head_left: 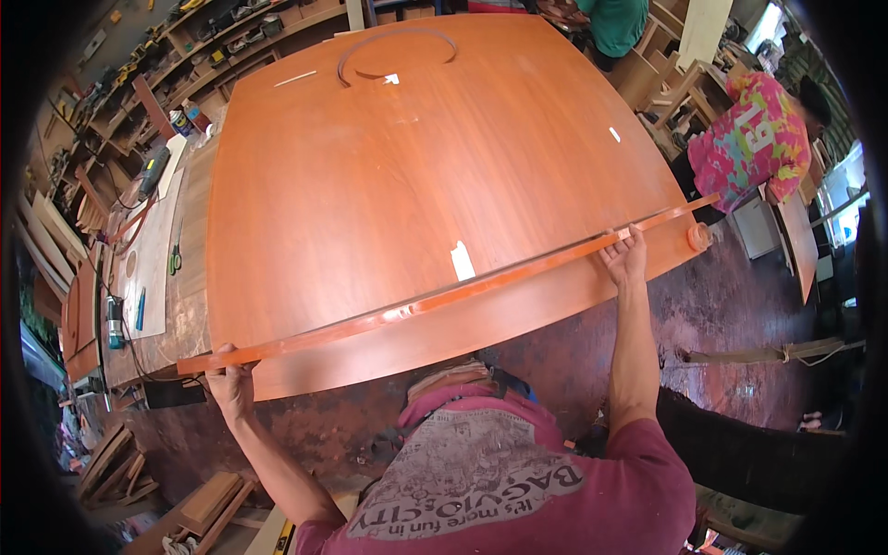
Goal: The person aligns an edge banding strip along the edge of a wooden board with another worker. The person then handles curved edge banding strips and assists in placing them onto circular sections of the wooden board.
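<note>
A long, thin orange-brown wooden strip (518,270) stretches slantwise across the near part of a large orange-brown wood panel (370,185). Near the strip's left end my left hand (229,384) has its fingers closed around it. My right hand (623,259) grips the same strip toward its other end, which sticks out past the panel's right edge. Just beyond the strip lies a small white piece (462,262), and another white piece (614,135) is farther right. A thin dark curved strip (398,31) rests at the panel's far side.
At the left, a workbench (191,222) bears green-handled scissors (176,260), a blue pen (141,309) and a spray can (179,121). An orange, round, jar-like item (698,238) sits at the panel's right corner. Two people work beyond, one in a tie-dye shirt (751,139). Wood offcuts (215,499) lie lower left.
</note>
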Action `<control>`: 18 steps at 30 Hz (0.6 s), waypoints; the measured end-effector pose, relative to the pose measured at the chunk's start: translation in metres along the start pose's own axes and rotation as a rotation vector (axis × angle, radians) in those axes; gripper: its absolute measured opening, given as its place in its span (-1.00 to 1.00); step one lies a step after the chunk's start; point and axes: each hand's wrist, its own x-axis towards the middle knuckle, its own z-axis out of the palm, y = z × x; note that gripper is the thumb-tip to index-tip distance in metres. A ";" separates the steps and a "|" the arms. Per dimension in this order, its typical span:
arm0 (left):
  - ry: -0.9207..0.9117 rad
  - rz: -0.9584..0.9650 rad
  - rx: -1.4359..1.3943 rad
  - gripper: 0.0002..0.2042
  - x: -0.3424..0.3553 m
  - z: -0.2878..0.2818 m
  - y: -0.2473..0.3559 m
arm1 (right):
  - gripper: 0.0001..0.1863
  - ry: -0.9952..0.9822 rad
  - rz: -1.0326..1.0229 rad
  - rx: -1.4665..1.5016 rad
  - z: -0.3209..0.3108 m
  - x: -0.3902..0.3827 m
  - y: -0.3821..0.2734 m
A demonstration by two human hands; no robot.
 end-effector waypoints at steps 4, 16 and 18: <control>0.090 -0.031 -0.066 -0.67 0.006 -0.010 -0.019 | -0.27 -0.021 -0.033 -0.092 0.019 0.012 0.001; 0.116 -0.225 0.109 -0.52 0.034 -0.031 -0.061 | -0.35 0.115 -0.075 -0.385 0.039 0.026 -0.014; 0.118 -0.232 0.194 -0.47 0.042 -0.030 -0.065 | -0.33 0.101 -0.056 -0.337 0.031 0.036 -0.016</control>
